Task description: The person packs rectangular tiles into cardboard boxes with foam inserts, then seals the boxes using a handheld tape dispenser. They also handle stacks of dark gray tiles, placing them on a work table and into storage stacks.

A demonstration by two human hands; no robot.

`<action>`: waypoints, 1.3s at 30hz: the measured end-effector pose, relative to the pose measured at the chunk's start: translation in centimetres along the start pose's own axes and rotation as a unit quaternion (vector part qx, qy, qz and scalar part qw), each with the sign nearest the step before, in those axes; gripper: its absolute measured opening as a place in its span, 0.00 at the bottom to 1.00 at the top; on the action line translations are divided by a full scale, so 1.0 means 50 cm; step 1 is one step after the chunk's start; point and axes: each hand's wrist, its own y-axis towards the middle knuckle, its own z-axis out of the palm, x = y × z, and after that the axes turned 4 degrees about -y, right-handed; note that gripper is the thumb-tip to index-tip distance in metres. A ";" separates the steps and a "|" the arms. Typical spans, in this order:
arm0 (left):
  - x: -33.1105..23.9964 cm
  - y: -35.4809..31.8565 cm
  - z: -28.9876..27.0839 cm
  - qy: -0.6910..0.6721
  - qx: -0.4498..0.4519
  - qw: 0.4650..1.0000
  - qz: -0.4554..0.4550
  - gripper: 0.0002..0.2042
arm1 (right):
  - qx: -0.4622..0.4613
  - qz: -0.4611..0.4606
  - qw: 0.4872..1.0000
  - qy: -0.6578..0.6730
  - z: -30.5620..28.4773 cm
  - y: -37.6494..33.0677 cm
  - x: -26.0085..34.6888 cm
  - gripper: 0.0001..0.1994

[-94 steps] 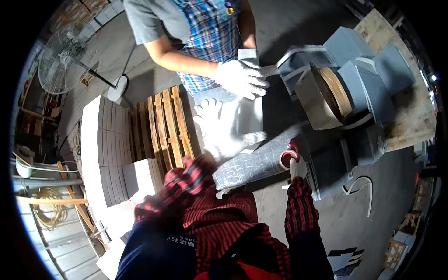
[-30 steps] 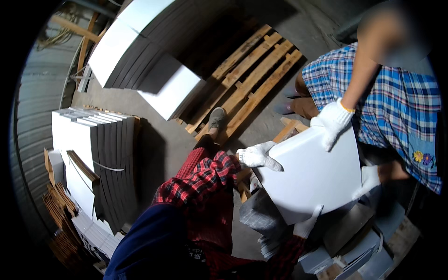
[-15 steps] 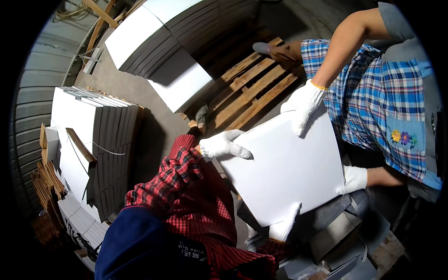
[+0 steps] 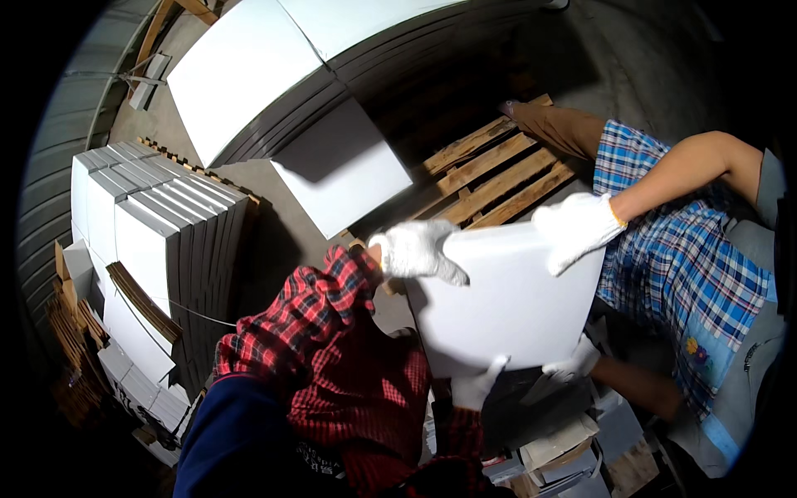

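A squarish white piece of cardboard (image 4: pixel 498 307) is held between me and a co-worker; whether it is one sheet or several I cannot tell. My left hand (image 4: pixel 419 251), in a white knit glove, grips its upper left corner, fingers over the top face. At the lower edge my gloved right hand (image 4: pixel 476 388) has its thumb on the top face and its fingers hidden underneath. Facing me, the co-worker's gloved hands hold the far side: one hand (image 4: pixel 574 232) on the upper right corner, the other hand (image 4: pixel 573 365) at the lower right corner.
Tall stacks of white cardboard stand left (image 4: pixel 149 224) and at the back (image 4: pixel 241 75). A lower white stack (image 4: pixel 344 166) sits beside a wooden pallet (image 4: pixel 498 170). Brown cardboard pieces (image 4: pixel 75 332) lean at the far left. Grey-white pieces (image 4: pixel 564 448) lie below the held cardboard.
The cardboard has turned and tilted, its lower edge now more level in view. The co-worker's lower hand has moved left and under the corner. My hands keep their hold.
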 end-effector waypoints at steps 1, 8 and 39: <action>0.008 0.021 -0.044 -0.020 -0.009 1.000 -0.002 0.43 | 0.021 0.015 0.997 0.073 0.033 0.041 -0.021 0.36; 0.160 0.139 -0.248 -0.457 -0.215 0.862 0.034 0.27 | 0.075 0.013 0.971 0.228 0.266 0.277 -0.051 0.37; 0.652 0.793 -0.366 -0.550 -0.443 0.687 -0.169 0.31 | 0.036 0.134 0.990 0.021 0.427 1.029 -0.228 0.28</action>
